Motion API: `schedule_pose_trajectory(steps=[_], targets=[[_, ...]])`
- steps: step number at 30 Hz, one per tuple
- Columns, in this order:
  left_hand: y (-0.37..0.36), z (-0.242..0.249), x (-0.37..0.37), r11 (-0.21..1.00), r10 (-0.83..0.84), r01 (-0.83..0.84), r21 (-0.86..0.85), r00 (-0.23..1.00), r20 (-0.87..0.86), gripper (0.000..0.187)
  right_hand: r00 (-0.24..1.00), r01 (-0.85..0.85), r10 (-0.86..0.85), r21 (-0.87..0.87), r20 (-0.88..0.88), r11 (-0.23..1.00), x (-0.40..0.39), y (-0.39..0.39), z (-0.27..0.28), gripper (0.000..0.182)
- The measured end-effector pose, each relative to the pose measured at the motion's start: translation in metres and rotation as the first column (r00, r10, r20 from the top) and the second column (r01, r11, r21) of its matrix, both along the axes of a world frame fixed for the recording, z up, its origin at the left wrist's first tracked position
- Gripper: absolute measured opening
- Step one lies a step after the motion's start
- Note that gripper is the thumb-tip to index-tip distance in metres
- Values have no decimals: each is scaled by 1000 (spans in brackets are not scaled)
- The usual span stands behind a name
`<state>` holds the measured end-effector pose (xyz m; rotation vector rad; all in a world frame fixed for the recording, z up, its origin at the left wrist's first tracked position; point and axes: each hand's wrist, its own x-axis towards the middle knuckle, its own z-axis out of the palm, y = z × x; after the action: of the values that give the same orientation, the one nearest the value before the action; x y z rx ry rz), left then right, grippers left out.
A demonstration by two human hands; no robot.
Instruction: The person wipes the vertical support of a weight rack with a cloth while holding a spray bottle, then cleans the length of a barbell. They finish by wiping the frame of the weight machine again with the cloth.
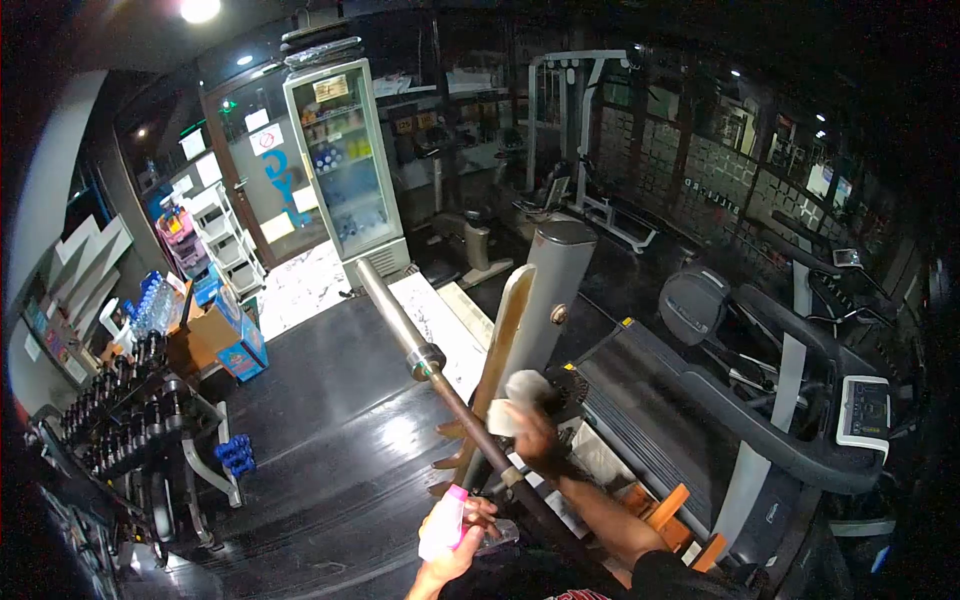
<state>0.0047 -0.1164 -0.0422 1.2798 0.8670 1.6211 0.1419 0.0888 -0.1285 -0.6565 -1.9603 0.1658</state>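
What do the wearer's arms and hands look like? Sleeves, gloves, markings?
Both the left hand and right hand look ungloved. The right forearm is bare below a short black sleeve. The dark shirt shows partial red-and-white lettering. Left sleeve not visible.

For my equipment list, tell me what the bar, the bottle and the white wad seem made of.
Bar: metal, probably steel; its thick end is smooth and silvery with bright highlights, the shaft duller and brownish.
Bottle: likely smooth plastic, given its clean moulded look and bright pink cap.
White wad: perhaps cloth or paper, matte and soft-looking; blur hides any weave.
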Motion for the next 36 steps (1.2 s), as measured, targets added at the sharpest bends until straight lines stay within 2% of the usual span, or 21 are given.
schedule_pose_trajectory(steps=[1,3,4,5,6,7,8,9,10,13,15,16,18,20,22,24,26,27,32,34,36], targets=[[0,1,-3,1000,-7,6,-9,999,-41,22,1000,-5,5,5,-3,1000,7,-1,-13,32],[-3,-1,-6,999,-21,21,-33,1000,14,22,935,251,-317,-331,-161,910,23,-3,-35,35],[-4,-2,-6,997,-40,44,-60,997,72,23,839,515,-529,-126,-128,848,20,-4,-13,41],[-4,-3,-6,997,-47,51,-60,996,74,23,828,307,-395,-268,-398,913,29,-6,12,45],[-3,-5,-5,996,-38,41,-75,998,44,23,710,58,-275,-335,-648,940,28,-13,79,49],[-3,-6,-5,995,-30,31,-90,999,12,23,577,48,-255,-279,-776,959,22,-8,90,46],[-1,-7,-3,995,-38,39,-91,999,12,23,591,15,-119,-136,-798,991,26,2,98,41],[1,-7,0,998,-28,32,-57,998,61,24,640,109,-35,45,-767,993,28,19,101,41],[3,-7,3,999,-19,22,-24,994,109,28,832,180,-6,260,-555,949,38,29,120,44],[5,-2,7,1000,-2,1,16,1000,16,26,982,189,-171,339,-82,922,37,31,181,46],[7,9,5,999,28,-23,48,992,-121,24,931,209,-309,413,194,886,33,30,206,45],[5,15,3,996,58,-41,74,966,-253,22,932,211,-309,410,190,887,37,35,199,45],[4,16,0,995,60,-37,89,962,-267,18,982,174,-190,347,14,922,49,50,181,47],[1,1,0,997,76,-76,-8,995,-59,18,975,222,-209,277,-75,935,51,56,167,47],[0,6,3,995,70,-64,-77,995,74,19,939,138,-121,29,-321,990,49,53,150,46],[3,1,4,996,61,-55,-72,994,86,20,924,132,-146,-64,-354,989,51,60,119,41],[6,-2,3,995,50,-46,-87,998,39,19,892,56,-192,-320,-409,946,54,56,95,38],[8,-1,4,998,34,-33,-44,999,17,19,922,5,-163,-412,-351,911,58,44,95,38],[16,-4,4,998,-24,18,-53,992,-126,23,990,-4,-55,-412,-131,911,72,17,69,38],[21,-7,4,998,-55,53,-19,986,-157,24,974,-107,193,-512,117,852,78,2,98,40],[22,-6,6,998,-59,54,-37,989,-136,22,956,-95,196,-400,219,912,69,-11,133,46]])
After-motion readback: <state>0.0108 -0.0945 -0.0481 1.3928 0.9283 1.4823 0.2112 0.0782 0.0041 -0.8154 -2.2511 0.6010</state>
